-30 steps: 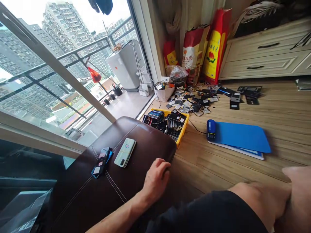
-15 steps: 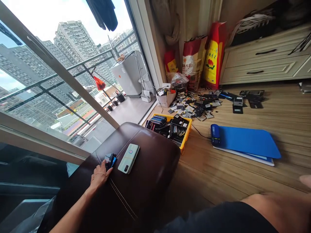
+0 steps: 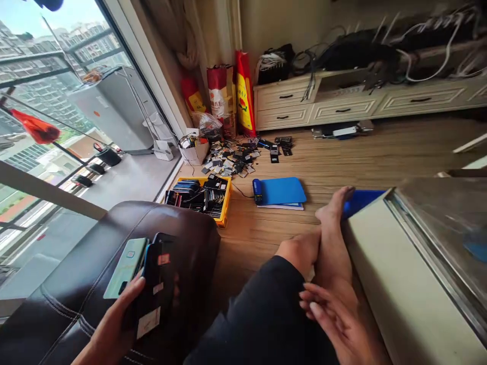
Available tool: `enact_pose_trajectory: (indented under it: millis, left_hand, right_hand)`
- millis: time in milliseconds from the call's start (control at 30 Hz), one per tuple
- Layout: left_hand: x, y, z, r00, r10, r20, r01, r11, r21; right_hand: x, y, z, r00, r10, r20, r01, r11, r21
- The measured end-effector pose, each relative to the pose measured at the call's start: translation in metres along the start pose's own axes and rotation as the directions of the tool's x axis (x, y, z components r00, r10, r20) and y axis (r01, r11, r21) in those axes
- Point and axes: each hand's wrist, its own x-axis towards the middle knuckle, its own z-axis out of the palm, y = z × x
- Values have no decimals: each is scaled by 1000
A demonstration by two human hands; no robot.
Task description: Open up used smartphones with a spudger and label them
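Note:
My left hand point(image 3: 124, 309) is wrapped round a dark phone point(image 3: 155, 284) with pale labels and a red sticker on it; a blue edge shows beside the thumb. Just behind it, a pale green phone point(image 3: 125, 266) lies on the brown leather seat point(image 3: 182, 228). Over my legs is my right hand point(image 3: 333, 317), its fingers curled loosely and apart, with nothing seen between them.
A yellow crate point(image 3: 224, 205) of phones stands on the floor beyond the seat. Behind it are a heap of small parts point(image 3: 232, 157) and a white box point(image 3: 194, 152). A blue mat point(image 3: 281, 190) lies ahead; a pale cabinet point(image 3: 395, 274) stands at right.
The view has swung right. My left hand has lifted the dark phone off the seat and brought it nearer. My right hand has come into view.

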Motion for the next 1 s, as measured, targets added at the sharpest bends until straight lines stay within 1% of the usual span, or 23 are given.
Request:
enact_pose_trajectory:
  millis: [33,67,100,133,167,200,233,267,300,367,400,467,533,600,633,667,733,767,800,833,900,933,1000]
  left_hand:
    - [0,-19,30,980,-105,167,104,994,17]
    - [0,-38,60,930,-175,324,163,985,65]
    - [-1,-58,88,864,-233,447,197,972,127]
    - [-2,-77,114,779,-316,542,251,949,192]
    - [-5,-95,136,695,-381,610,300,924,235]
    - [-8,-110,154,641,-419,643,330,907,262]
    - [-11,-124,168,607,-453,653,360,889,283]
    - [-14,-135,179,597,-468,651,373,881,292]
    - [-18,-144,186,602,-479,639,378,876,300]
    - [-23,-159,193,622,-495,607,373,869,325]
    - [-24,-165,195,624,-504,598,370,864,342]
    - [-26,-175,194,613,-517,597,363,856,368]
    - [-26,-183,192,592,-518,617,352,855,380]
    - [-24,-187,191,575,-523,629,348,852,391]
    - [-23,-188,191,572,-527,629,349,850,395]
    - [-22,-188,190,571,-531,627,351,848,398]
    - [-22,-188,191,576,-533,619,351,846,402]
    - [-22,-189,192,580,-532,617,346,846,405]
    - [-23,-189,192,583,-532,613,340,846,411]
    - [-23,-189,193,587,-536,607,334,843,422]
    - [-25,-190,194,598,-551,582,332,831,446]
    - [-26,-190,194,602,-564,566,339,822,458]
    - [-26,-190,195,588,-608,533,383,790,478]
  right_hand:
    - [-4,-2,6,996,36,81,-36,999,-4]
    - [-7,-6,13,987,42,153,-43,999,6]
    - [-10,-11,19,983,40,179,-43,999,18]
    - [-12,-16,22,983,40,178,-46,999,25]
    - [-15,-22,23,982,69,173,-72,997,10]
    - [-18,-28,20,984,106,146,-105,994,-15]
    - [-22,-32,15,984,141,112,-136,989,-50]
    - [-27,-35,7,984,163,73,-156,984,-89]
    - [-32,-36,-3,985,167,32,-162,979,-122]
    - [-44,-32,-22,988,152,-37,-156,976,-153]
    - [-51,-28,-30,987,148,-66,-156,977,-144]
    - [-64,-17,-43,979,170,-112,-180,980,-84]
    - [-75,-4,-51,962,214,-172,-216,976,6]
    - [-84,8,-62,923,276,-267,-255,961,109]
    - [-88,13,-70,889,314,-333,-274,948,163]
    - [-90,17,-80,844,354,-404,-285,933,221]
    - [-92,21,-109,722,430,-541,-257,894,367]
    - [-91,21,-126,661,460,-593,-198,869,453]
    - [-89,21,-144,604,479,-637,-109,841,530]
    - [-87,19,-163,562,482,-673,-1,813,582]
    - [-83,14,-199,500,450,-740,148,797,585]
    - [-81,11,-213,478,432,-765,193,798,571]
    - [-80,5,-233,448,408,-795,237,804,546]
